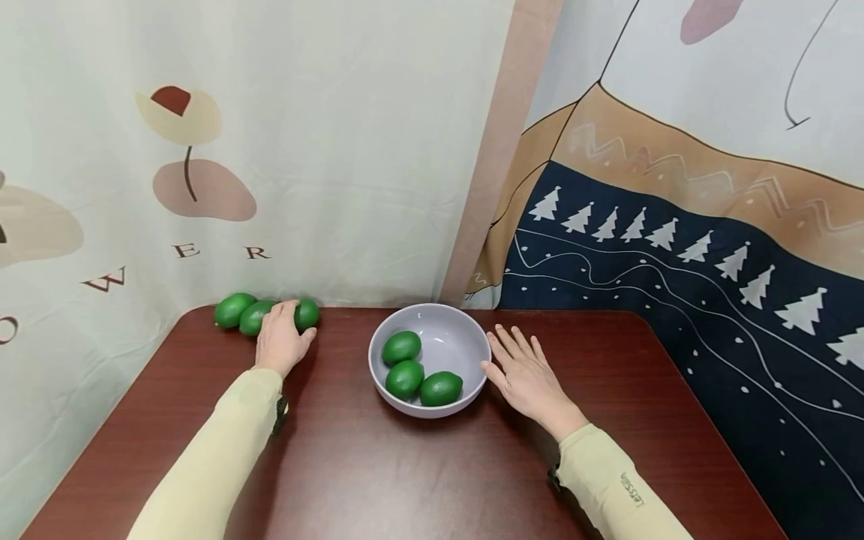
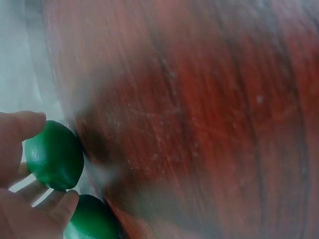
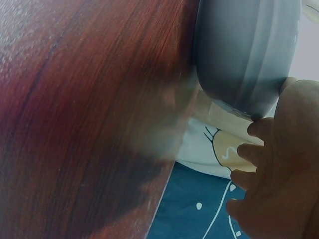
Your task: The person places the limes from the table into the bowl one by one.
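Note:
My left hand (image 1: 278, 341) is at the table's far left edge, thumb and fingers around a lime (image 1: 307, 313). In the left wrist view this lime (image 2: 56, 155) sits between the thumb and the fingers, and another lime (image 2: 92, 219) shows just below the fingertips. Two more limes, one at the outer end (image 1: 234, 310) and one partly behind the hand (image 1: 253, 319), lie to its left. A lavender bowl (image 1: 466, 352) contains three limes (image 1: 441, 389). Fingers spread, my right hand (image 1: 533, 382) touches the bowl's right side; the right wrist view shows fingertips against the bowl (image 3: 244, 55).
The bowl stands on a dark red wooden table (image 1: 405, 480), near its back edge. Behind the table hangs a pale curtain (image 1: 337, 150) with flower prints. At the right is a cloth (image 1: 675, 262) printed with trees and mountains.

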`<state>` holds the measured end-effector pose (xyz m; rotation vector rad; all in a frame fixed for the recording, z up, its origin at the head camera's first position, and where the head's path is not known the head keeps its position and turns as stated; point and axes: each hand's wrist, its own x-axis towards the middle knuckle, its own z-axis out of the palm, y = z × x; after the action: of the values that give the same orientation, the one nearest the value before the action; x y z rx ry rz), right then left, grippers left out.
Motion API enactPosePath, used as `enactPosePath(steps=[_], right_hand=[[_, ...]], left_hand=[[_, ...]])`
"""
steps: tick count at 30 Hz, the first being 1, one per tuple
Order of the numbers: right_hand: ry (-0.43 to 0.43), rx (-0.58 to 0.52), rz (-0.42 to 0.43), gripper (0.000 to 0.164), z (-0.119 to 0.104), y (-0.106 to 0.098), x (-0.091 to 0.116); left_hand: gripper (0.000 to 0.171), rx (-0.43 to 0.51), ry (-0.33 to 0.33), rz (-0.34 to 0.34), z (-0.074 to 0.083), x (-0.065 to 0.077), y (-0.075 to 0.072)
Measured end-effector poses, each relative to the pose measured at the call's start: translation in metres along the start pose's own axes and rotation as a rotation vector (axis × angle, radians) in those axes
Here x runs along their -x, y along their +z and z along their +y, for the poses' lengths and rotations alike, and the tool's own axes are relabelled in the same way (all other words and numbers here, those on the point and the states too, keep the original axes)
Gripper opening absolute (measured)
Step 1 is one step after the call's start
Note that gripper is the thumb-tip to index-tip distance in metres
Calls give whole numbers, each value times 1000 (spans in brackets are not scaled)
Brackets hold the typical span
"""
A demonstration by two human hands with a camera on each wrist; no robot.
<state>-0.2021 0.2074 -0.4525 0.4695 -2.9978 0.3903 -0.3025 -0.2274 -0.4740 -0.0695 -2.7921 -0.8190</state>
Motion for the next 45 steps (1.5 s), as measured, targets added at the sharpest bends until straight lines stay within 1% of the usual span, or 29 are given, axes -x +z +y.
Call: enactPosePath(steps=[4,8,11,17,23,31,40,45], right_hand=[[-1,0,-3,65,-1,0,0],[3,-3,-11,66,-2,1,-1],[5,-6,-18,66,-2,1,-1],[8,-8,-27,67,-2,0,-2],[10,-7,-23,66,-1,0,-2],[10,-12,1,66,0,1,1],[10,-18,2,65,-1,1,0],[9,-22,-2,65,0,2,0]], left_hand=[[60,26,-13,-5,-1,0,2],[59,59,-33,-31,-2,1,4],[59,80,-44,-46,-1,2,4],[57,100,-56,-48,6,6,4],[55,100,-79,-60,13,7,5],[57,73,-83,-92,19,9,2],[54,30,-61,-120,21,12,1],[53,23,-40,-132,24,16,0]])
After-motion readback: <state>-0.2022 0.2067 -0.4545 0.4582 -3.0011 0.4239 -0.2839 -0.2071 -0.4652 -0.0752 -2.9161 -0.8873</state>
